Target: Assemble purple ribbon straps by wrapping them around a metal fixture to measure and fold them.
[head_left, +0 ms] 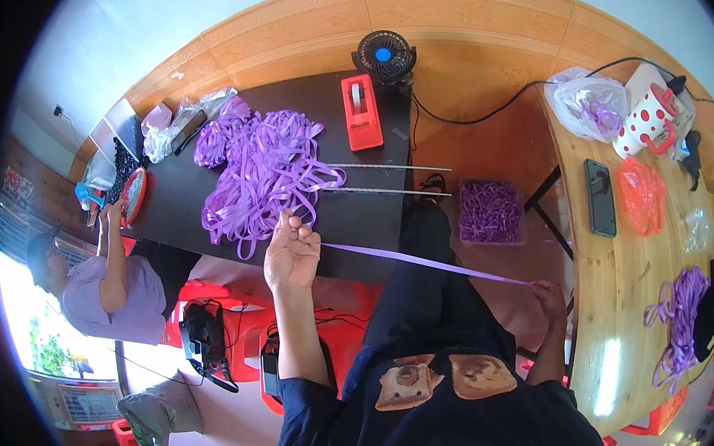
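Two worktops (365, 226) by an orange wall (478, 56). Left hand (290, 258) palm up, fingers (296, 225) bent; can't tell if gripping. Right hand (549, 298) out wide, pinching purple ribbon (433, 262).

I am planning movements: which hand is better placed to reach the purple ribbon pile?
Left, probably: the left hand is at the ribbon pile; the right hand is farther away, holding a purple strip.
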`<state>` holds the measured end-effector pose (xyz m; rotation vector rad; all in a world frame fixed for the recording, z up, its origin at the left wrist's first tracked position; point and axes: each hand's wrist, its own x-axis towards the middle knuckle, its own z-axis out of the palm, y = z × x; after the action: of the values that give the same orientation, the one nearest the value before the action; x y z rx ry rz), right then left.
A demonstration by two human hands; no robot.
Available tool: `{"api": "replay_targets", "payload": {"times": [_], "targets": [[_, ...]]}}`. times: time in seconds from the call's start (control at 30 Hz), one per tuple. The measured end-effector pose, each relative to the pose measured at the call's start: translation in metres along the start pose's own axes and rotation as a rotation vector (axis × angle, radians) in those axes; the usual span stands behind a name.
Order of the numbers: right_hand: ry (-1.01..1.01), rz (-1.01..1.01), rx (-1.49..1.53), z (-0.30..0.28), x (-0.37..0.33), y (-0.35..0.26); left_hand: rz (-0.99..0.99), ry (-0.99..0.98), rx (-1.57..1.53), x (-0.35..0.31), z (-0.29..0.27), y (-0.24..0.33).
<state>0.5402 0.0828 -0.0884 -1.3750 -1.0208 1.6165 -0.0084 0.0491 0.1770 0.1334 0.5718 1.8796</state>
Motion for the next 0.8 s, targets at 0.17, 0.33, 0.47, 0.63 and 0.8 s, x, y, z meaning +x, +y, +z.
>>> {"api": "replay_targets", "payload": {"times": [0.17, 0.33, 0.47, 0.63, 0.8], "targets": [[-0.103, 0.037, 0.272, -0.002, -0.006, 0.012, 0.014, 0.023, -0.048, 0.003, -0.008, 0.005], [-0.154, -0.077, 0.705, 0.007, -0.005, 0.019, 0.04, 0.066, -0.065, 0.002, -0.012, 0.009], [0.0, -0.045, 0.729, 0.005, 0.009, 0.023, 0.05, 0.075, -0.058, 0.003, -0.015, 0.008], [0.032, 0.042, 0.969, 0.023, 0.026, 0.009, 0.028, 0.042, -0.088, 0.0, -0.021, 0.007], [0.104, 0.214, 1.234, 0.027, 0.065, 0.011, 0.017, 0.019, -0.094, -0.003, -0.022, 0.004]]}}
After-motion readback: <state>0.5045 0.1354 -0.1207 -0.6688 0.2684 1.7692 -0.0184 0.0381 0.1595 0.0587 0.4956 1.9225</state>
